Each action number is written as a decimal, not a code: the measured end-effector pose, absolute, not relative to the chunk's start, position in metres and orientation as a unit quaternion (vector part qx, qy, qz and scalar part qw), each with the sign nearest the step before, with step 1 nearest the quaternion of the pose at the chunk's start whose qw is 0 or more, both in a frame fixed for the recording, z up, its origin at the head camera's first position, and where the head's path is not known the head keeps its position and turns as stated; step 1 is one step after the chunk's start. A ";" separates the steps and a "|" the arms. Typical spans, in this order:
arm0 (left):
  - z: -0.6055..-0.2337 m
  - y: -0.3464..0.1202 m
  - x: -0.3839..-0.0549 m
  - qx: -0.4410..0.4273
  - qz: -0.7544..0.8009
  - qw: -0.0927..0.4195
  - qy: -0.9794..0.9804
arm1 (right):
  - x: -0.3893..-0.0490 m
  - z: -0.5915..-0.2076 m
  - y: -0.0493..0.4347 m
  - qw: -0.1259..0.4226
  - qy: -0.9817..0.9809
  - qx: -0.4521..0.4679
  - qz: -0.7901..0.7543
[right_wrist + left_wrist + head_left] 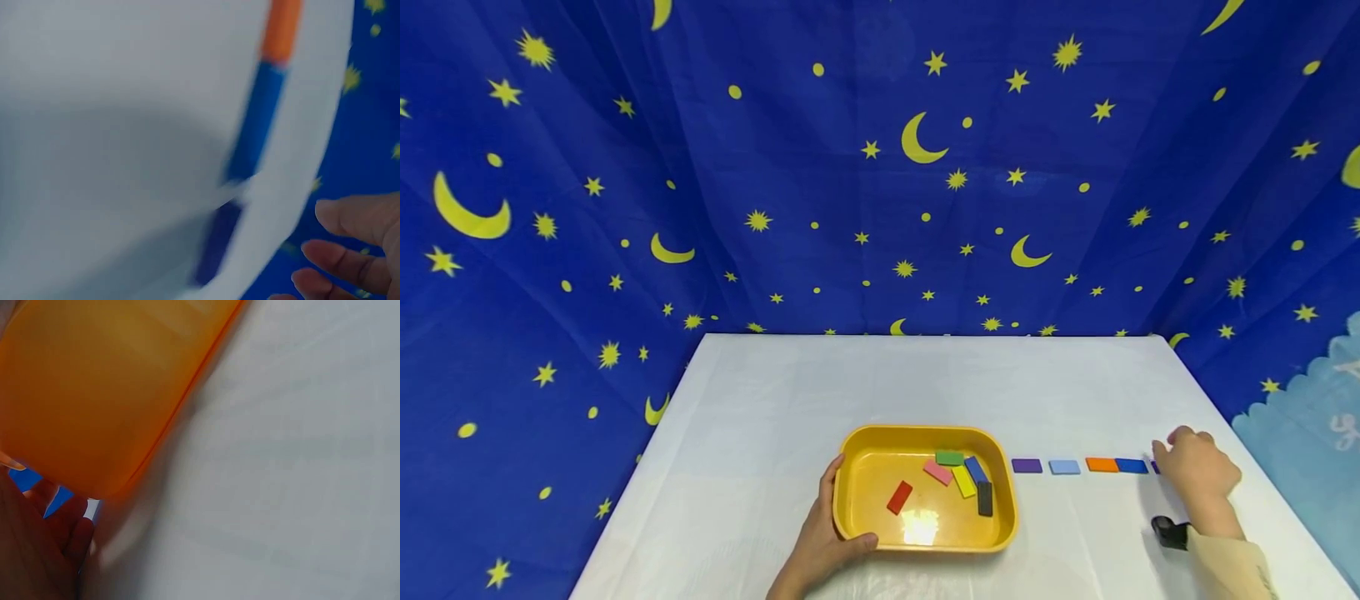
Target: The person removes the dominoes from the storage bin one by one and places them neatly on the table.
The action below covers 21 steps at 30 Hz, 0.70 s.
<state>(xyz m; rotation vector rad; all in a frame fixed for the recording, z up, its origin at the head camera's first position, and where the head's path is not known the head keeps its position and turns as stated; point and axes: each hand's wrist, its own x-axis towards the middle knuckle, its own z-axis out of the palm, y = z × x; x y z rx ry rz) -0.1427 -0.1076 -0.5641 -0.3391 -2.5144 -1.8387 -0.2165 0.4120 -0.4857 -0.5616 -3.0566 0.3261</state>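
My left hand [826, 533] grips a yellow plastic tray [925, 546] at its left end, thumb on the near rim and fingers along the outer wall. In the left wrist view the tray [112, 400] looks orange and fills the upper left. Inside lie several flat blocks: red [899, 497], pink [937, 472], green [950, 457], yellow [963, 481], blue [976, 469] and black [985, 498]. At the table's right, my right hand [1201, 467] hovers beside a dark purple block [217, 244], mostly hidden in the head view. Its thumb and fingers are apart, holding nothing.
A row of blocks runs right from the tray: purple [1027, 466], light blue [1064, 467], orange [1102, 465], then blue [1131, 466] touching the orange. They lie on a white-covered table [775, 392], with dark-blue starry cloth [850, 183] behind and at the sides.
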 end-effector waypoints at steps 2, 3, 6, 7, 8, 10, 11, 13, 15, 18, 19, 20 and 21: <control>-0.564 -0.107 -0.143 -0.111 -0.585 0.006 -0.803 | -0.220 -0.479 0.397 0.025 -0.983 -0.148 0.108; -0.565 -0.107 -0.143 -0.112 -0.584 0.007 -0.804 | -0.222 -0.476 0.388 0.033 -0.985 -0.130 0.112; -0.565 -0.107 -0.143 -0.115 -0.583 0.010 -0.805 | -0.229 -0.470 0.360 0.056 -0.988 -0.074 0.125; -0.565 -0.107 -0.144 -0.115 -0.584 0.009 -0.804 | -0.231 -0.468 0.350 0.063 -0.988 -0.055 0.131; -0.565 -0.107 -0.144 -0.114 -0.585 0.009 -0.803 | -0.234 -0.466 0.339 0.068 -0.988 -0.035 0.136; -0.566 -0.107 -0.144 -0.112 -0.586 0.007 -0.802 | -0.238 -0.463 0.318 0.078 -0.986 0.002 0.148; -0.566 -0.107 -0.144 -0.110 -0.585 0.007 -0.803 | -0.240 -0.461 0.306 0.077 -0.985 0.019 0.153; -0.566 -0.108 -0.144 -0.106 -0.584 0.006 -0.805 | -0.243 -0.456 0.284 0.067 -0.983 0.051 0.164; -0.566 -0.108 -0.144 -0.103 -0.581 0.005 -0.807 | -0.246 -0.452 0.263 0.051 -0.980 0.084 0.172; -0.567 -0.108 -0.144 -0.101 -0.581 0.001 -0.807 | -0.249 -0.445 0.233 0.012 -0.974 0.135 0.181; -0.567 -0.108 -0.143 -0.101 -0.582 0.000 -0.807 | -0.250 -0.443 0.224 -0.003 -0.971 0.151 0.184; -0.566 -0.108 -0.143 -0.102 -0.583 -0.001 -0.806 | -0.251 -0.441 0.216 -0.017 -0.968 0.167 0.185; -0.566 -0.108 -0.143 -0.102 -0.584 -0.002 -0.805 | -0.252 -0.440 0.208 -0.031 -0.965 0.183 0.186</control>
